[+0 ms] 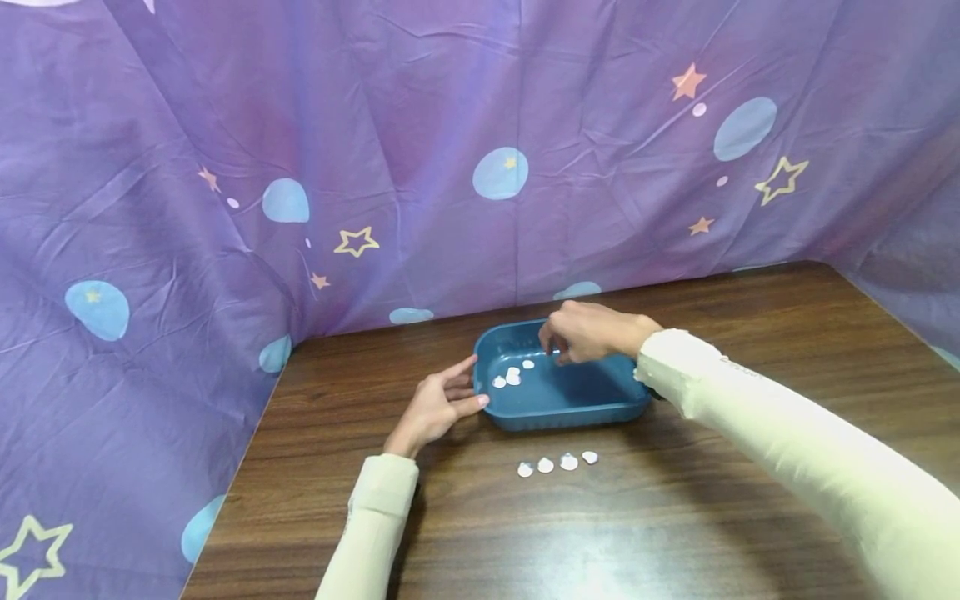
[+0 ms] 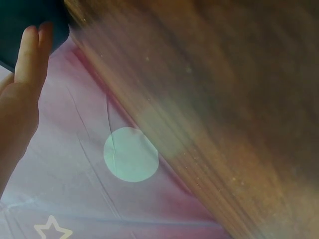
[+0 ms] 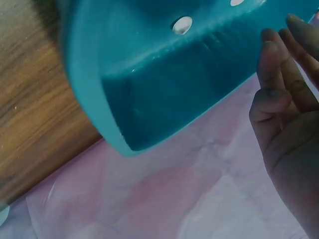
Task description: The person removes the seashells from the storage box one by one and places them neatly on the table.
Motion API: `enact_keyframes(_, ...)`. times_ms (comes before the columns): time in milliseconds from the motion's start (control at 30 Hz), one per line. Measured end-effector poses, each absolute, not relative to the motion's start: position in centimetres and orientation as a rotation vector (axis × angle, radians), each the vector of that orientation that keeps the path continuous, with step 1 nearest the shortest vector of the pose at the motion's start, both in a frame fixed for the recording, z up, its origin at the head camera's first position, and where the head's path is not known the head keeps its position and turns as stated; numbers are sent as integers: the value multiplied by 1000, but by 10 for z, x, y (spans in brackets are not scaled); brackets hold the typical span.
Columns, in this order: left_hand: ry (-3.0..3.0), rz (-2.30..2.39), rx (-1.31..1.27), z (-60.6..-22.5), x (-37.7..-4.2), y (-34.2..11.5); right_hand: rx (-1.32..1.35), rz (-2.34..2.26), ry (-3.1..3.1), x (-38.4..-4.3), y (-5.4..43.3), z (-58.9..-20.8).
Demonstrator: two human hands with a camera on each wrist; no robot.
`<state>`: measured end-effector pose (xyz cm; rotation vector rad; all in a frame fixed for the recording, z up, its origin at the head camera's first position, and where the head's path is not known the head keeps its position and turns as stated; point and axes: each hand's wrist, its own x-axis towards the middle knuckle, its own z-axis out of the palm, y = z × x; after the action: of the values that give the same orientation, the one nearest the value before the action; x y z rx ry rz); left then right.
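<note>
A blue rectangular tray [image 1: 570, 415] stands on the wooden table near its back edge. My left hand [image 1: 435, 407] is at its left end, thumb on the near corner and fingers against the side wall. In the left wrist view its fingers [image 2: 27, 57] lie straight along the tray. Over the back of the tray hovers my right hand [image 1: 588, 332], fingers bent downward, with nothing visible between them. A small white shell-like piece [image 3: 182, 25] lies inside, beneath those fingers. Several more white pieces [image 1: 513, 377] lie at the tray's left.
A short row of several white shell-like pieces [image 1: 568, 462] lies on the wooden table [image 1: 675, 517] in front of the tray. Behind and to the left of the table hangs a purple cloth [image 1: 435, 100] with stars and blue spots.
</note>
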<state>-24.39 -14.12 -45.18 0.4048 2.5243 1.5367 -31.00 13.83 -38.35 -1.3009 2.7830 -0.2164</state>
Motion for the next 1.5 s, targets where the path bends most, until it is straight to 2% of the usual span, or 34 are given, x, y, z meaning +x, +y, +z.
enact_keyframes(533, 2521, 1542, 414, -451, -243, -141, -1269, 333, 2819, -329, 131, -396)
enact_keyframes(800, 2524, 1534, 407, -452, -244, -142, -1215, 339, 2804, -337, 126, -399)
enact_keyframes(1133, 2517, 1545, 413, -450, -243, -141, -973, 10, 2797, -344, 122, -398)
enact_keyframes(1267, 2529, 1527, 401, -449, -242, -140, -891, 91, 2782, -342, 123, -403)
enact_keyframes(1500, 2613, 1425, 413, -443, -242, -137, -959, 443, 2848, -340, 117, -412)
